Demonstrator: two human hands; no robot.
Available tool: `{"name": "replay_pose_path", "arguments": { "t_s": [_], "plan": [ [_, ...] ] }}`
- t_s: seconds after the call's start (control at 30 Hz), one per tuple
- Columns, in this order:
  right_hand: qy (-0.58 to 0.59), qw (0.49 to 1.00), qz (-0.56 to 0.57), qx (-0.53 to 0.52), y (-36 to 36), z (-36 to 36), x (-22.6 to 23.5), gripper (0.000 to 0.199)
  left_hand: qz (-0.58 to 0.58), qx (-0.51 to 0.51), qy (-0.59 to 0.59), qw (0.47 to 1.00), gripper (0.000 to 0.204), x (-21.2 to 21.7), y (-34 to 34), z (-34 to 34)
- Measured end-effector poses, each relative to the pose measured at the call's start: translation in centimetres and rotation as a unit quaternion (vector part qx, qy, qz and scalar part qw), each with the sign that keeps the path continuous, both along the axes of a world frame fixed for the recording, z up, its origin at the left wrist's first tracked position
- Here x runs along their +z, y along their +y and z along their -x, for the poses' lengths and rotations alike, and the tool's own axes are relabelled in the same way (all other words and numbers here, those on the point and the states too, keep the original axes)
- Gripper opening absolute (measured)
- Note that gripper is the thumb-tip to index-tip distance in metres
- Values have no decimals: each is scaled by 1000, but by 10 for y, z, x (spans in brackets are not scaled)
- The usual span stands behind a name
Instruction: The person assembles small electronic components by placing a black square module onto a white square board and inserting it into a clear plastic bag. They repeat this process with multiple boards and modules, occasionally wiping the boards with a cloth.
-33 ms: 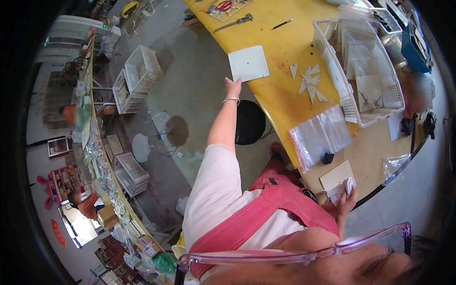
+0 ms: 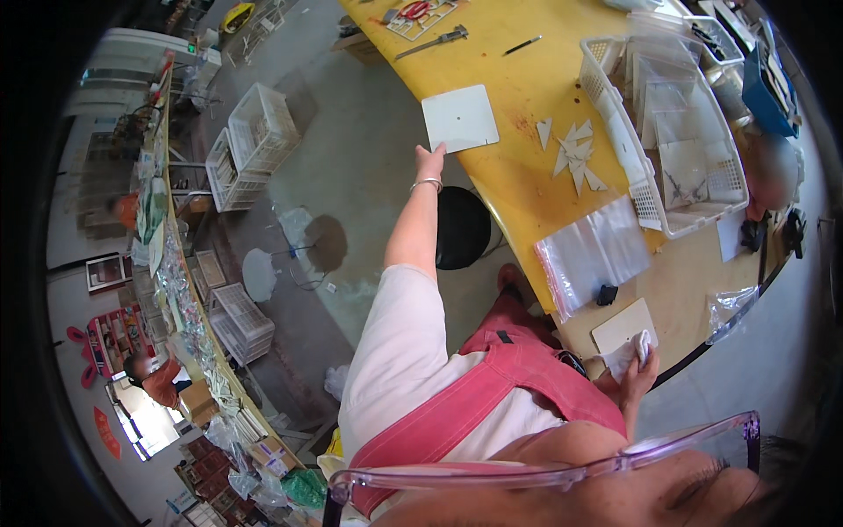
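Note:
My left arm stretches far forward. My left hand point(image 2: 429, 162) pinches the near corner of a white square plate point(image 2: 460, 114) with a small hole in its middle; the plate hangs partly over the yellow table's left edge. To the lower right, my right hand point(image 2: 639, 376) holds a crumpled white cloth point(image 2: 625, 358). The cloth lies against a second, cream-coloured plate point(image 2: 622, 323) on the pale tabletop. Part of that plate is covered by the cloth, and my right forearm is mostly hidden by my body.
On the yellow table point(image 2: 505, 79) lie white triangular pieces point(image 2: 577, 158), a caliper point(image 2: 433, 41), a pen point(image 2: 523, 46), red scissors point(image 2: 416, 10) and clear plastic bags point(image 2: 597, 250). A white basket point(image 2: 645, 189) holds bagged plates. Below stands a black stool point(image 2: 462, 228). Other people sit farther off.

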State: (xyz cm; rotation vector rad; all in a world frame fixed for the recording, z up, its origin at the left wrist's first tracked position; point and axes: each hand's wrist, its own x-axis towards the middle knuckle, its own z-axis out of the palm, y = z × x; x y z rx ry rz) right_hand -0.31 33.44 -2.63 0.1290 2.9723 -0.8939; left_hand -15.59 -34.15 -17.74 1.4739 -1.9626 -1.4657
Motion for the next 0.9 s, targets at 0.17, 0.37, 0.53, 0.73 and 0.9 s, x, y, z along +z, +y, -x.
{"name": "replay_pose_path", "arguments": {
  "t_s": [0.17,0.37,0.53,0.73,0.9],
  "plan": [
    [2,1000,-12,16,-26,3,25,36,-247,163,239,925,15,-1,-13,1],
    [-12,999,40,24,-39,0,17,38,-672,76,414,610,21,73,8,-69],
    [19,993,59,96,-31,3,1,39,-762,-43,465,450,21,126,115,-108],
    [26,989,106,99,11,-15,-1,38,-805,-68,450,380,33,177,254,-139],
    [12,990,123,66,64,-44,-3,38,-834,-107,397,368,34,191,346,-163]
  ]
}}
